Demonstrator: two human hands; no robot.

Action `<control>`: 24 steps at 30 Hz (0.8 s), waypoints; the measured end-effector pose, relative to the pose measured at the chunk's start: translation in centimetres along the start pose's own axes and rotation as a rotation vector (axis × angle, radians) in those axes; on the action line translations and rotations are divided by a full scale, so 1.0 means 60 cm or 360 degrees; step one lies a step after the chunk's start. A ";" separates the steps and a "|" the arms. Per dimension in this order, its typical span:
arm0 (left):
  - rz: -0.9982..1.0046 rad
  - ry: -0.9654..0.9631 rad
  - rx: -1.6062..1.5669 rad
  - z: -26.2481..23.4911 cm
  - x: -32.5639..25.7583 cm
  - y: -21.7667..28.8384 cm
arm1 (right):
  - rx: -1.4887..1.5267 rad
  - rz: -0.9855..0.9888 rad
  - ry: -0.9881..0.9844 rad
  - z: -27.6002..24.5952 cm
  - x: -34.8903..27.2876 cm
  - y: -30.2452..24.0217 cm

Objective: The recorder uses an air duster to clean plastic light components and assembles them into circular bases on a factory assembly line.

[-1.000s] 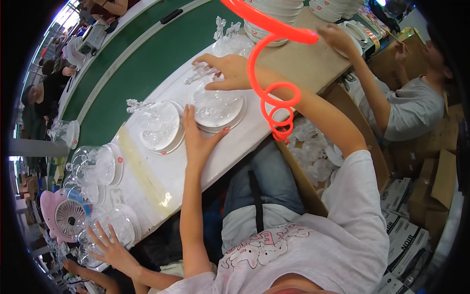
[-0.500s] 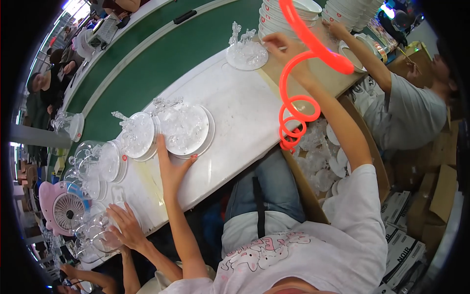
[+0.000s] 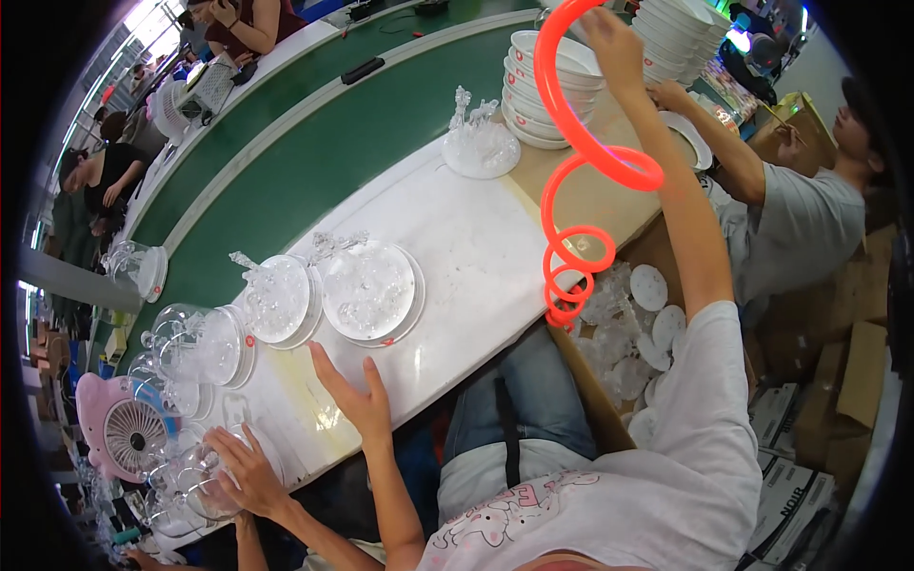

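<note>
**Right hand climbs to the bowls, left hand eases off the dish**

Up goes the right hand [image 3: 614,43]: half a second back it was down at the far clear dish [image 3: 481,143], now it's high at the 1 o'clock corner, by the stack of white bowls [image 3: 538,90] and behind the red coiled hose [image 3: 581,181]. Whether its fingers are closed on anything, I cannot tell. The left hand [image 3: 354,395] has slid back and lies on the white table [image 3: 476,247], fingers spread wide, holding nothing.

Head view: the near clear dish [image 3: 369,288] sits at 12 o'clock from that left hand, just apart, with a twin dish [image 3: 276,298] touching it at 9 o'clock. It looks like thin, light, brittle plastic, slick on top with fine ornaments, so I'd say take it by the rim. At 7 o'clock a co-worker's hand [image 3: 243,466] handles clear domes.
</note>
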State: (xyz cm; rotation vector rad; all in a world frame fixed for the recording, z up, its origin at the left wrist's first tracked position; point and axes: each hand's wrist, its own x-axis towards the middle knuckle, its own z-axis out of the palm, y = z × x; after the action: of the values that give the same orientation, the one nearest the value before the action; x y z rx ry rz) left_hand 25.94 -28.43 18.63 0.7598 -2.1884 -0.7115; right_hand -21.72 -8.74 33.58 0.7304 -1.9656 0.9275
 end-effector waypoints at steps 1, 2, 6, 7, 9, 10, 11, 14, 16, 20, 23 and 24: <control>0.0061 0.0024 0.0007 -0.006 -0.002 0.000 | 0.0004 -0.0004 -0.0006 -0.017 -0.004 -0.010; 0.0120 0.0046 0.0014 -0.010 -0.005 0.000 | 0.0635 0.0269 -0.0026 -0.037 -0.012 -0.018; 0.0241 0.0057 -0.0103 -0.001 -0.013 0.019 | 0.2161 0.0481 -0.0584 -0.122 -0.115 -0.109; 0.0263 0.0031 -0.0176 0.006 -0.012 0.036 | 0.2401 0.0923 -0.0684 -0.137 -0.148 -0.114; 0.0368 -0.0072 -0.0241 0.017 0.003 0.081 | 0.2423 0.1841 -0.0407 -0.146 -0.215 -0.196; 0.0439 -0.0138 -0.0287 0.033 0.010 0.105 | 0.2646 0.1871 -0.0729 -0.135 -0.249 -0.163; 0.0493 -0.0151 -0.0348 0.049 0.017 0.126 | 0.2874 0.1888 -0.1071 -0.115 -0.298 -0.130; 0.0702 -0.0262 -0.0318 0.106 0.044 0.148 | 0.2241 0.1551 -0.1189 -0.116 -0.341 -0.197; 0.0850 -0.0355 -0.0225 0.154 0.052 0.167 | 0.2040 0.1633 -0.1384 -0.121 -0.338 -0.179; 0.0820 -0.0580 -0.0472 0.182 0.056 0.184 | 0.1435 0.1279 -0.2359 -0.149 -0.332 -0.177; 0.1014 -0.0735 -0.0155 0.187 0.057 0.167 | 0.0919 0.0707 -0.2742 -0.163 -0.303 -0.184; 0.1013 -0.0737 -0.0155 0.185 0.058 0.156 | 0.0632 0.0324 -0.2954 -0.161 -0.288 -0.185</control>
State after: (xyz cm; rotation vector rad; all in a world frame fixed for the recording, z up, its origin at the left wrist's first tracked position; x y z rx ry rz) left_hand 12.68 -21.63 19.77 -0.1924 -2.5747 -0.6892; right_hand -0.68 -4.49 26.25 2.1401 -3.4318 0.7007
